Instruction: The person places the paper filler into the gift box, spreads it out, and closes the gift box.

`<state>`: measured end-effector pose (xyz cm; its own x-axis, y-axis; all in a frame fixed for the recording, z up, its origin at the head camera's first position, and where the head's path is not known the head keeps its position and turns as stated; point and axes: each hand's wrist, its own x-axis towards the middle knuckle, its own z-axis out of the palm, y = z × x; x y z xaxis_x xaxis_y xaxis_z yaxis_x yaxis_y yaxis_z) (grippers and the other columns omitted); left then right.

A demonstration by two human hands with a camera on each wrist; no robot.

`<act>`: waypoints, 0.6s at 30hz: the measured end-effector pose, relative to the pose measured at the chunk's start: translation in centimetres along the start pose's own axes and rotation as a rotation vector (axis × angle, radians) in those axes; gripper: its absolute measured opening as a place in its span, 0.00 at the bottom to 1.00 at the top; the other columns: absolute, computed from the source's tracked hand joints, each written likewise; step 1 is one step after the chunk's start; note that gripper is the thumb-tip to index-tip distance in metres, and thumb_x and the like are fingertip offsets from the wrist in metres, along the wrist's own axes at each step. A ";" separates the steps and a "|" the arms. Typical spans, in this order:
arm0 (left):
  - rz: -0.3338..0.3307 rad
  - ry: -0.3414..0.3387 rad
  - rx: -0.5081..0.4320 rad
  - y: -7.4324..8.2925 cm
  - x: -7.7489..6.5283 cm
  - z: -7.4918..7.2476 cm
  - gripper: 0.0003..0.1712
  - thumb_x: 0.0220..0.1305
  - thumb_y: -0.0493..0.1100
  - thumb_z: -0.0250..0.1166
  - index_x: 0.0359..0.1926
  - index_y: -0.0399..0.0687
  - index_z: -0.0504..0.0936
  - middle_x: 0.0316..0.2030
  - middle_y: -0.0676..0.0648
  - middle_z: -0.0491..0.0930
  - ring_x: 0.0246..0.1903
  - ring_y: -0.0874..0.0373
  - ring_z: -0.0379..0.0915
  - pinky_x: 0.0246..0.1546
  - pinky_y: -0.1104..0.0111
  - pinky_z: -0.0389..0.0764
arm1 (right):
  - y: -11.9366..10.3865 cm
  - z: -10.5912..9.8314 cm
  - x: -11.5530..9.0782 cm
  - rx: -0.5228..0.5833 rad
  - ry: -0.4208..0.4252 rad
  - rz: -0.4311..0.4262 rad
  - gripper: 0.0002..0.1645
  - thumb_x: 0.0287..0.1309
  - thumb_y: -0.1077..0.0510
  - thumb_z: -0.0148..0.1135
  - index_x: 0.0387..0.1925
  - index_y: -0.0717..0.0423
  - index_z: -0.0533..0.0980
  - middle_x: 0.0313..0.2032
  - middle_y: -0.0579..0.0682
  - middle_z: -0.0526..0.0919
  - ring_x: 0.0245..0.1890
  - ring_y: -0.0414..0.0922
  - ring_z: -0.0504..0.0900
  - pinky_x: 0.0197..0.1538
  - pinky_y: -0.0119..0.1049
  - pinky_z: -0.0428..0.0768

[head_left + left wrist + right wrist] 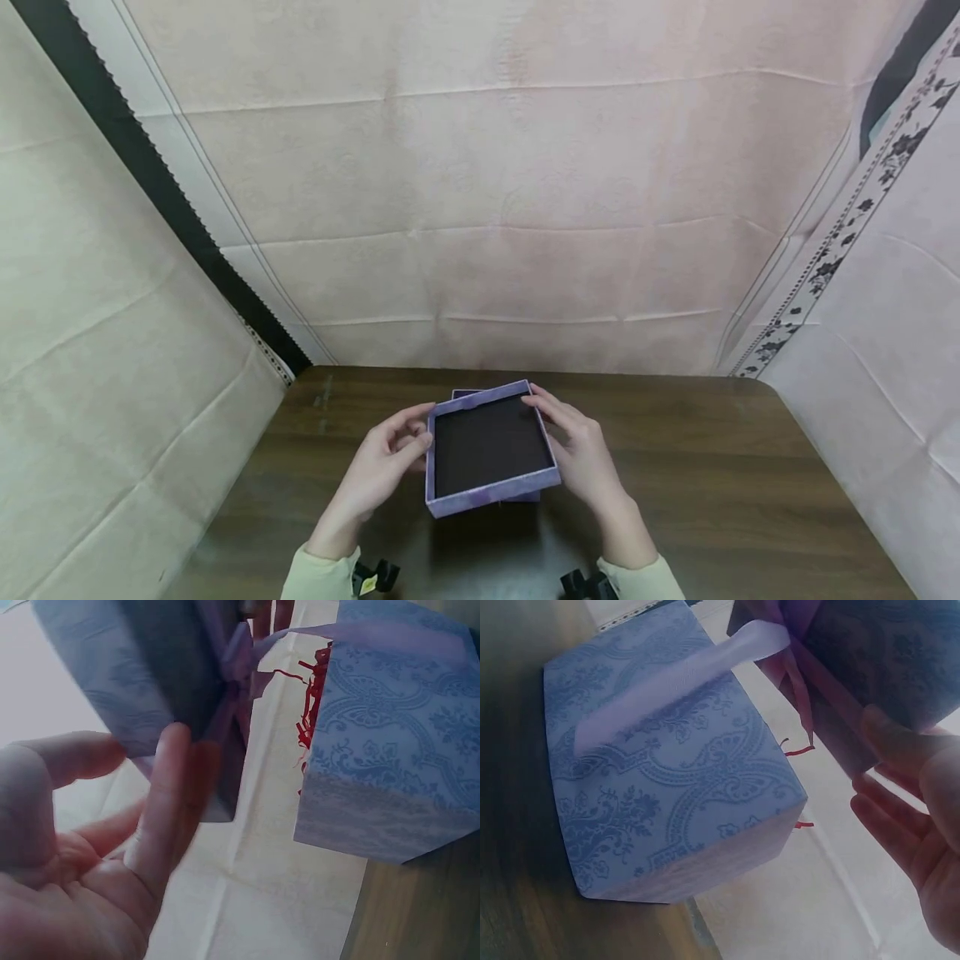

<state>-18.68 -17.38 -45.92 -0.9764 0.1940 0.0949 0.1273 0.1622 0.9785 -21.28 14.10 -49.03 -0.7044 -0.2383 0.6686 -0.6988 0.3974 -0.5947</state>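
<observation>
Both hands hold a purple-blue box lid (491, 446) by its opposite sides, its dark inside facing up in the head view. The thumb and fingers of my left hand (386, 458) grip the left side. My right hand (581, 454) grips the right side, fingertips over the rim. Mostly hidden beneath the lid, a patterned box (667, 772) stands on the table. Red paper shreds (309, 709) poke from its top edge. A pale ribbon (675, 686) runs from the box face to the lid, where a purple bow (238, 664) shows.
The brown wooden table (712, 483) extends to both sides of the box. Creased pale cloth (525, 167) hangs behind it, with more cloth at left and right. Black wrist mounts (375, 575) sit by the sleeves.
</observation>
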 end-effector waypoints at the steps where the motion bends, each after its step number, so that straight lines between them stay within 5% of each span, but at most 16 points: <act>1: 0.016 0.005 -0.015 0.0 0.1 0.0 0.25 0.78 0.38 0.65 0.72 0.42 0.77 0.47 0.37 0.79 0.40 0.51 0.85 0.43 0.59 0.90 | 0.1 0.0 0.0 0.013 0.012 0.004 0.36 0.58 0.77 0.74 0.65 0.50 0.83 0.70 0.52 0.79 0.64 0.54 0.83 0.61 0.42 0.84; 8: 0.207 0.053 0.027 -1.0 0.5 0.1 0.23 0.74 0.32 0.68 0.67 0.42 0.82 0.50 0.40 0.82 0.47 0.53 0.82 0.47 0.67 0.86 | 0.4 0.1 0.1 0.084 0.079 0.025 0.33 0.57 0.78 0.73 0.63 0.57 0.83 0.67 0.58 0.82 0.59 0.57 0.86 0.58 0.27 0.82; 14: 0.370 0.073 0.051 -2.0 0.8 0.4 0.25 0.68 0.29 0.72 0.65 0.39 0.84 0.56 0.42 0.82 0.53 0.54 0.83 0.51 0.68 0.85 | 0.0 0.0 0.4 0.072 0.137 0.048 0.33 0.56 0.79 0.73 0.62 0.56 0.83 0.64 0.57 0.84 0.53 0.56 0.89 0.56 0.23 0.81; 18: 0.480 0.090 0.041 -2.3 1.1 0.5 0.25 0.65 0.25 0.72 0.63 0.36 0.84 0.58 0.38 0.79 0.54 0.55 0.81 0.55 0.67 0.83 | -0.2 -0.1 0.6 0.029 0.154 0.050 0.34 0.56 0.79 0.72 0.62 0.55 0.83 0.63 0.53 0.85 0.59 0.55 0.86 0.63 0.24 0.77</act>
<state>-19.95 -17.04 -48.17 -0.8169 0.1717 0.5506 0.5715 0.1133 0.8127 -21.52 13.96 -48.48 -0.7129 -0.0791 0.6968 -0.6679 0.3795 -0.6402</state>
